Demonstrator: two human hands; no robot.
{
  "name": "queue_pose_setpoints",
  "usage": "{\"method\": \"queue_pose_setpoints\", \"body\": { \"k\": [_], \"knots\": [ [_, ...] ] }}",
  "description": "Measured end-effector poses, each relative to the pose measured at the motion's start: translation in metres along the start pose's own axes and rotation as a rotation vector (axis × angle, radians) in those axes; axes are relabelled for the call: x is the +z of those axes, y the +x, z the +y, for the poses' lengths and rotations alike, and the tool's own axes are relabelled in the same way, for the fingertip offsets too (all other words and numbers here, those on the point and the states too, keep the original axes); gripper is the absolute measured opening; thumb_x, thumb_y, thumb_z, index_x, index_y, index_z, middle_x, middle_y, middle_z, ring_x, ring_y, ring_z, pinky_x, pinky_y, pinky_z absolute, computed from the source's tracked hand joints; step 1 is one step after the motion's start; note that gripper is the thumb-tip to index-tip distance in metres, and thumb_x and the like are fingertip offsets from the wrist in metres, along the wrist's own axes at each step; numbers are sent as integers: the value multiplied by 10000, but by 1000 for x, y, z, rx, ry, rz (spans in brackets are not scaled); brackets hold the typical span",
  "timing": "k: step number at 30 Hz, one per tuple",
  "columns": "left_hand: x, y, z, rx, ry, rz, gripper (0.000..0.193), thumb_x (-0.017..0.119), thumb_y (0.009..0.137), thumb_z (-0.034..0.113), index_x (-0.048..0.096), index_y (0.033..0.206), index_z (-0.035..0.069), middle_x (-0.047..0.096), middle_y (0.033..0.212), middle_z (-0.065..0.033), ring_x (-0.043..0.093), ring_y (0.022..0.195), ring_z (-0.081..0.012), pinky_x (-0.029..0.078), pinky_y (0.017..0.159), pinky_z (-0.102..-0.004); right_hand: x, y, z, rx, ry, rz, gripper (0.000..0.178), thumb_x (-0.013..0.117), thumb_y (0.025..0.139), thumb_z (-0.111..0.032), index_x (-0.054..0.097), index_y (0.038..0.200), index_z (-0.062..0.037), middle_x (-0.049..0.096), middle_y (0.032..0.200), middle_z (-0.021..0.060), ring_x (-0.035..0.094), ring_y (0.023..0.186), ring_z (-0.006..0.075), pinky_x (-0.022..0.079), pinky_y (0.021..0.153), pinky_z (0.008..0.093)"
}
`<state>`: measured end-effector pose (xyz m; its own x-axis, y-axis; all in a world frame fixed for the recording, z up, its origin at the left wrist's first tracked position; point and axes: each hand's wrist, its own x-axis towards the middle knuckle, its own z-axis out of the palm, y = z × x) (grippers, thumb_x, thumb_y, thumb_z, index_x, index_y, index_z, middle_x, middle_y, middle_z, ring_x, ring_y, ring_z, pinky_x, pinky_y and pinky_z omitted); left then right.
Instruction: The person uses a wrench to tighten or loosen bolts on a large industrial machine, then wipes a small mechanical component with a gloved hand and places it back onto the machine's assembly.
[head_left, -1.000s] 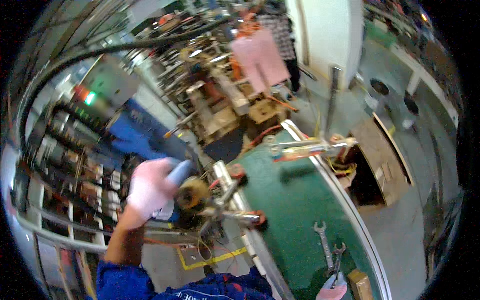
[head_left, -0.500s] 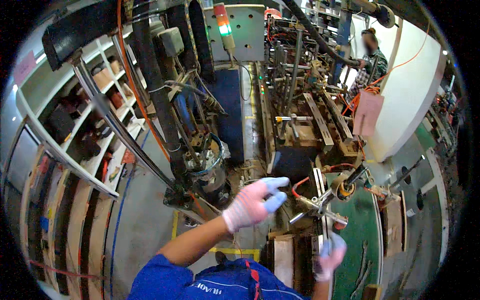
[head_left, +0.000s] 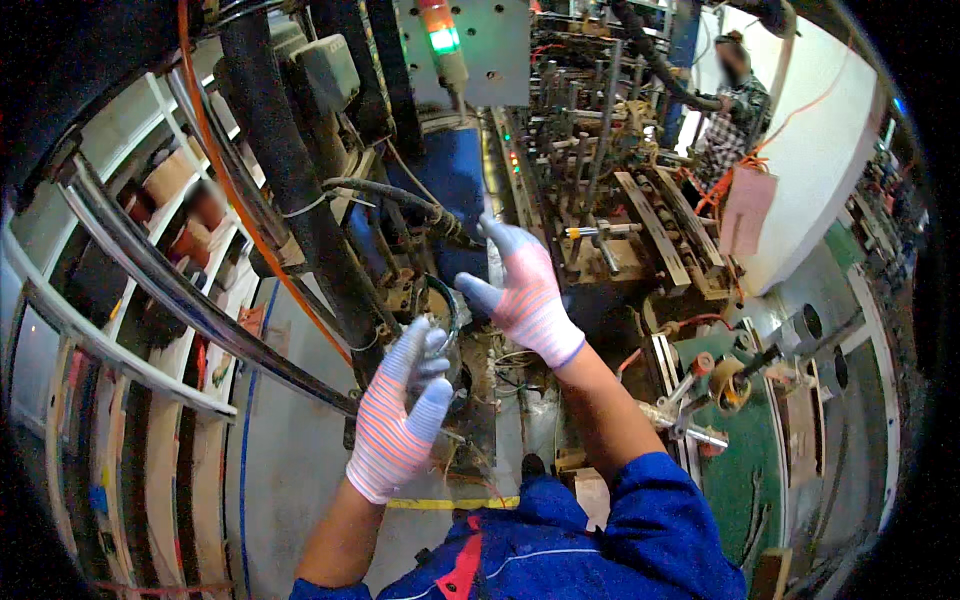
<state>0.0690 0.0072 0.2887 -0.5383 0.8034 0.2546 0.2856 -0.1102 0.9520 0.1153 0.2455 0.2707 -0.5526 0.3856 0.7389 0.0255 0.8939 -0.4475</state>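
Note:
Both hands wear striped gloves with grey-blue fingertips and are raised in front of me, holding nothing. My left hand (head_left: 395, 420) is open, thumb apart from the fingers, just before a bucket (head_left: 455, 310) at the foot of the machine column. Higher up and to the right, my right hand (head_left: 525, 290) is open too, thumb and fingers spread. Its fingertips overlap the lower edge of a blue panel (head_left: 450, 175) and the end of a dark hose (head_left: 440, 210); whether they touch cannot be told.
A metal rod clamp assembly (head_left: 695, 400) stands right of my right forearm over a green surface (head_left: 720, 470). Shiny rails (head_left: 200, 300) and an orange cable (head_left: 235, 200) cross the left. Shelves (head_left: 190, 220) line the left wall. A person (head_left: 735, 110) stands at the far right.
My right hand has moved from beside the clamp assembly up and left to the blue panel. My left hand has come down and left, toward the bucket. The view has shifted.

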Motion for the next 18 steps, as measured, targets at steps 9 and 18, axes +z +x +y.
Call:
{"method": "queue_pose_setpoints", "body": {
  "k": [9,18],
  "knots": [
    [19,98,12,66,214,291,610,602,1014,202,349,1518,-31,541,1404,-167,546,1242,-219,446,1041,-343,28,33,35,-68,827,-351,533,686,945,-367,588,1342,-25,687,1167,191,650,1081,323,493,980,412],
    [22,127,39,-177,445,303,303,696,970,229,697,1154,-11,722,1008,-62,644,918,-116,512,860,-281,6,43,49,94,1075,-773,420,680,951,-372,646,1196,-32,706,894,118,660,813,199,531,761,365]
  ]
}}
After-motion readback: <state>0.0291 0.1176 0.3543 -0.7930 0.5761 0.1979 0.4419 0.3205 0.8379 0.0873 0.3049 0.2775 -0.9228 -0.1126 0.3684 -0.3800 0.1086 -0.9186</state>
